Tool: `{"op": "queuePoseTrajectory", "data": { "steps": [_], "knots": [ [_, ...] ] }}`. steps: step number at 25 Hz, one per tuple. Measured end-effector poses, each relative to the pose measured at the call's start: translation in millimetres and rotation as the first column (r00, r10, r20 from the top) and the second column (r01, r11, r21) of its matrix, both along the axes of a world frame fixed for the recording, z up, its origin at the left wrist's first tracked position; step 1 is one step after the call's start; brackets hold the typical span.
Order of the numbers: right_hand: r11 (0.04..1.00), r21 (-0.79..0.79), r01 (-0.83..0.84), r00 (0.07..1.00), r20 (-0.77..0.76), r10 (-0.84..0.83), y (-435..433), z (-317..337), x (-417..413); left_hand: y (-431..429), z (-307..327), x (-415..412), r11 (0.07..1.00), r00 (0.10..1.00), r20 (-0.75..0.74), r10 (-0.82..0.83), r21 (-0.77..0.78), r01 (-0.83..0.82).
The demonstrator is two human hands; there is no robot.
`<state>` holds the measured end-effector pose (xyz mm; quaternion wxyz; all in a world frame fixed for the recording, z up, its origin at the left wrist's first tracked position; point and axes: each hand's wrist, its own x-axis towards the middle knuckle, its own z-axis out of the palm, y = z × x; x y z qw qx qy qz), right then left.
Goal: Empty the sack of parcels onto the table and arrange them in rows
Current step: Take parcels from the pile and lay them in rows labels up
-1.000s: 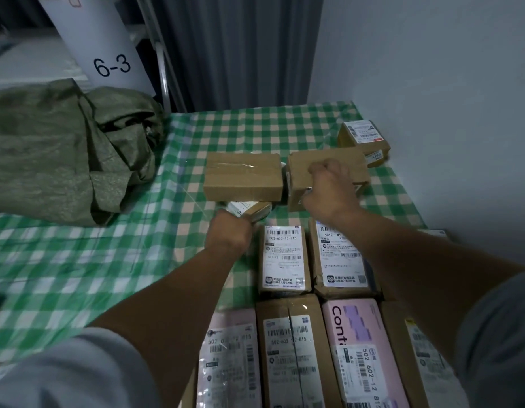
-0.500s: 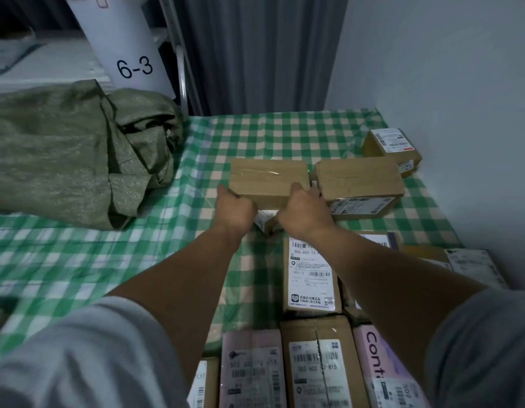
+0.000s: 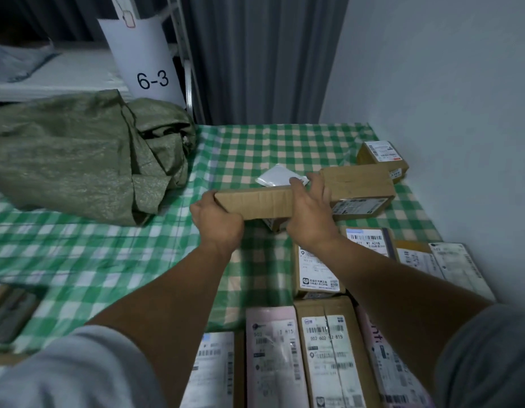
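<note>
Both hands hold a plain brown cardboard box (image 3: 256, 205) tilted up on its edge above the checked table (image 3: 122, 254). My left hand (image 3: 215, 222) grips its left end and my right hand (image 3: 309, 214) grips its right end. Behind the box lies a white plastic pouch (image 3: 277, 175). A small labelled parcel (image 3: 274, 224) peeks out under the box. To the right sits another brown box (image 3: 358, 187), and a small labelled box (image 3: 383, 156) lies beyond it. The crumpled green sack (image 3: 78, 160) lies at the left.
Rows of labelled parcels (image 3: 317, 263) fill the near right of the table, including a pink one (image 3: 274, 357) and a taped brown one (image 3: 331, 348). A wall (image 3: 446, 98) bounds the right side. A shelf with a "6-3" sign (image 3: 152, 79) stands behind the sack.
Both hands took hold of the left brown box and tipped it up on its edge, uncovering a white pouch behind it. The right hand left the other brown box.
</note>
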<state>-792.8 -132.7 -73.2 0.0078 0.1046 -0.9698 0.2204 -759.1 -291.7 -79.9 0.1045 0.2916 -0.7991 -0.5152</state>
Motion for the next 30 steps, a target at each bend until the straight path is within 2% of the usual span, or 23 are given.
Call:
{"op": "queuePoseTrajectory", "data": {
  "steps": [3,5,7,9,11,13,14,19,23,26,28,30],
  "knots": [
    [0.987,0.145,-0.064,0.985,-0.148,0.085,-12,14,19,-21,7,25,1.0,0.999,-0.039,-0.015,0.022,0.016],
    [0.984,0.147,-0.096,0.982,-0.145,0.117,-17,27,30,-41,-3,37,0.999,0.998,-0.053,-0.026,0.028,0.027],
    [0.997,-0.024,-0.08,0.997,-0.018,0.079,-24,44,40,-57,7,55,0.999,0.999,-0.048,-0.016,0.038,0.017],
    [0.955,-0.294,0.046,0.983,0.185,0.01,-28,58,44,-68,29,69,0.993,0.997,-0.073,-0.001,0.121,0.01],
    [0.826,-0.533,0.18,0.923,0.381,0.045,-32,64,50,-78,47,82,0.975,0.998,-0.061,0.002,0.221,0.012],
    [0.707,-0.66,0.254,0.881,0.46,0.112,-36,65,56,-85,56,95,0.95,0.999,-0.047,0.003,0.312,0.012],
    [0.679,-0.685,0.265,0.875,0.466,0.128,-38,66,57,-87,60,100,0.934,0.999,-0.035,0.013,0.358,0.001],
    [0.679,-0.684,0.267,0.873,0.469,0.13,-50,70,60,-102,65,108,0.829,0.997,0.028,0.072,0.554,-0.075],
    [0.681,-0.662,0.313,0.858,0.505,0.097,-49,62,62,-106,48,104,0.848,0.995,0.023,0.092,0.522,-0.091],
    [0.609,-0.664,0.434,0.814,0.579,0.052,-45,57,62,-108,38,102,0.832,0.988,0.088,0.13,0.532,-0.157],
    [0.579,-0.644,0.5,0.765,0.642,0.053,-43,51,61,-103,36,104,0.81,0.983,0.172,0.064,0.566,-0.152],
    [0.65,-0.581,0.49,0.713,0.696,0.085,-44,43,64,-89,32,107,0.763,0.977,0.192,-0.093,0.644,-0.054]
  ]
}}
